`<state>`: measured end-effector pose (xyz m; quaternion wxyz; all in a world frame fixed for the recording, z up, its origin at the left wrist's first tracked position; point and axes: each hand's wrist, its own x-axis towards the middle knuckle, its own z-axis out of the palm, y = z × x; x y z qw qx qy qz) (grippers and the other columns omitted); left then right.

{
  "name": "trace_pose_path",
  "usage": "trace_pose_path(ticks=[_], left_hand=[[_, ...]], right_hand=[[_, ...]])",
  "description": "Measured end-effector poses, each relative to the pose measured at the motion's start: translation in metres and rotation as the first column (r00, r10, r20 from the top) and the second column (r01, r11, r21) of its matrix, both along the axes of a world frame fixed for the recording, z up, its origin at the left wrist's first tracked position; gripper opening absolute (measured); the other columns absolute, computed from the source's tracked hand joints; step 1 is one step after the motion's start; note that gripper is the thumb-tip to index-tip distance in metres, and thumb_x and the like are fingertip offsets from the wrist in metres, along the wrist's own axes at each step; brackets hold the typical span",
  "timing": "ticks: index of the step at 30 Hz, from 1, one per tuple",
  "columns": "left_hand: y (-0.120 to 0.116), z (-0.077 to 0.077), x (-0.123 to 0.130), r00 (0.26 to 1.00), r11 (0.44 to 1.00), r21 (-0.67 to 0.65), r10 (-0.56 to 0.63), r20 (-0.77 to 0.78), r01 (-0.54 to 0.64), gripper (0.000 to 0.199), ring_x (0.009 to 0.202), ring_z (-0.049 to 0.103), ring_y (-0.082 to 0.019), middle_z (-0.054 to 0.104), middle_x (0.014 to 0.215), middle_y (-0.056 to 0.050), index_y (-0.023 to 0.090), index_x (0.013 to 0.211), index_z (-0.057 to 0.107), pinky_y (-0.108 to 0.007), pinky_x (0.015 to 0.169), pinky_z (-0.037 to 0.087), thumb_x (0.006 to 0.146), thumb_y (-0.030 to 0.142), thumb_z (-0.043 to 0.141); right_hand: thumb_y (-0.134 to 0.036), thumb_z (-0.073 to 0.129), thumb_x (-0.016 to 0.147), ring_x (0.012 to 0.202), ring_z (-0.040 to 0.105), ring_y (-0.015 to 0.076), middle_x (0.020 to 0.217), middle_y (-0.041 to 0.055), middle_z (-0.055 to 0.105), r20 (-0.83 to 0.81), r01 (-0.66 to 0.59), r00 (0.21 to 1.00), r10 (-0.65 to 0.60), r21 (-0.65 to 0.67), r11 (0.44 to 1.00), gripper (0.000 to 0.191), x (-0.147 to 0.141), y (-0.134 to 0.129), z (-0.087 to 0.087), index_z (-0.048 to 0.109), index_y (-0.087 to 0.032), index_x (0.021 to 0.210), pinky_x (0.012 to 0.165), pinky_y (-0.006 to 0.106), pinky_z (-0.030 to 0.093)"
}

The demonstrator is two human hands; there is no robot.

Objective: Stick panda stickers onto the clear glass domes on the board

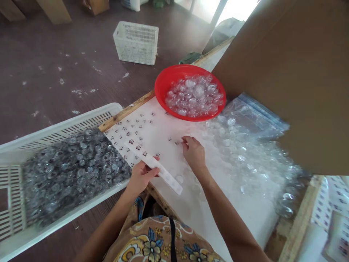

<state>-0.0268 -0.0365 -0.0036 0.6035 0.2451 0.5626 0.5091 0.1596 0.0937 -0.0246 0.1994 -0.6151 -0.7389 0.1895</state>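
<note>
My left hand (143,174) is closed round a long, flat white strip (169,178), its thumb on top. Small dark printed figures show on the far end of that strip. My right hand (194,151) hovers over or rests on the white tabletop (163,127), thumb and fingertips pinched together; whatever they hold is too small to make out. Close to those fingertips are small dark printed figures (170,139). More of the same little figures (128,128) lie scattered across the left part of the tabletop.
A red basin (163,82) of clear plastic pieces stands at the table's far side. Loose clear pieces (245,160) and plastic bags (259,116) lie right, beside a large cardboard sheet (294,80). Left is a white crate (81,109) of clear pieces; another basket (137,42) sits on the floor.
</note>
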Motion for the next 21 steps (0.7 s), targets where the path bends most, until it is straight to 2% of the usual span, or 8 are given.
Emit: trace_pose_path(ticks=[3, 6, 8, 12, 15, 18, 21], left_hand=[[0.000, 0.002, 0.004, 1.000, 1.000, -0.003, -0.014, -0.006, 0.014, 0.044, 0.070, 0.063, -0.018, 0.069, 0.077, -0.003, 0.014, 0.100, 0.069, -0.031, 0.066, 0.055, 0.064, 0.036, 0.081], [0.003, 0.005, 0.008, 0.997, 0.998, -0.011, -0.055, -0.053, 0.054, 0.038, 0.066, 0.062, -0.018, 0.068, 0.072, -0.002, 0.014, 0.088, 0.068, -0.031, 0.063, 0.054, 0.062, 0.037, 0.080], [0.005, 0.007, 0.008, 0.992, 0.996, -0.019, -0.094, -0.085, 0.092, 0.033, 0.061, 0.061, -0.018, 0.065, 0.066, -0.001, 0.014, 0.078, 0.064, -0.030, 0.061, 0.052, 0.061, 0.037, 0.080], [0.009, 0.008, 0.007, 0.981, 0.996, 0.003, -0.084, -0.175, 0.086, 0.030, 0.056, 0.054, -0.015, 0.057, 0.057, 0.002, 0.016, 0.063, 0.056, -0.027, 0.057, 0.047, 0.059, 0.034, 0.080], [0.012, 0.005, 0.008, 0.973, 0.997, 0.026, -0.071, -0.220, 0.078, 0.030, 0.058, 0.053, -0.014, 0.058, 0.058, 0.001, 0.016, 0.061, 0.056, -0.025, 0.055, 0.045, 0.059, 0.034, 0.080], [0.012, 0.004, 0.011, 0.980, 0.995, -0.001, -0.094, -0.176, 0.095, 0.028, 0.060, 0.055, -0.015, 0.062, 0.063, 0.000, 0.014, 0.070, 0.062, -0.026, 0.057, 0.047, 0.061, 0.034, 0.080], [0.009, 0.003, 0.008, 0.991, 0.995, -0.042, -0.094, -0.099, 0.090, 0.035, 0.064, 0.060, -0.016, 0.067, 0.073, -0.001, 0.013, 0.089, 0.067, -0.030, 0.061, 0.054, 0.065, 0.036, 0.079]], right_hand=[[-0.020, 0.058, 0.086, 0.079, 0.063, 0.0186, 0.103, 0.0105, 0.066, -0.218, -0.081, 0.972, 0.087, 0.037, 0.996, 0.018, -0.019, -0.016, 0.020, 0.068, -0.017, 0.100, 0.074, 0.032, 0.049], [-0.021, 0.065, 0.084, 0.072, 0.063, 0.0137, 0.094, 0.0042, 0.069, -0.488, -0.262, 0.849, 0.204, -0.053, 0.964, 0.015, -0.048, -0.037, 0.040, 0.068, -0.019, 0.099, 0.066, 0.025, 0.050], [-0.020, 0.066, 0.084, 0.070, 0.063, 0.0123, 0.087, 0.0017, 0.070, -0.549, -0.327, 0.802, 0.235, -0.074, 0.942, 0.008, -0.065, -0.048, 0.048, 0.069, -0.020, 0.092, 0.065, 0.023, 0.050], [-0.022, 0.063, 0.089, 0.080, 0.065, 0.0164, 0.089, 0.0047, 0.073, -0.422, -0.274, 0.859, 0.290, 0.099, 0.957, 0.008, -0.081, -0.064, 0.045, 0.070, -0.020, 0.090, 0.076, 0.029, 0.051], [-0.023, 0.058, 0.092, 0.083, 0.066, 0.0185, 0.089, 0.0052, 0.074, -0.335, -0.275, 0.883, 0.329, 0.200, 0.940, 0.013, -0.080, -0.071, 0.043, 0.071, -0.021, 0.092, 0.078, 0.033, 0.050], [-0.021, 0.057, 0.091, 0.087, 0.066, 0.0177, 0.093, 0.0046, 0.073, -0.477, -0.229, 0.830, 0.289, 0.181, 0.957, 0.014, -0.066, -0.065, 0.048, 0.070, -0.023, 0.087, 0.079, 0.032, 0.052], [-0.027, 0.062, 0.085, 0.090, 0.065, 0.0181, 0.094, 0.0054, 0.070, -0.634, -0.089, 0.766, 0.105, 0.056, 0.994, 0.009, -0.032, -0.042, 0.052, 0.068, -0.022, 0.081, 0.073, 0.029, 0.052]])
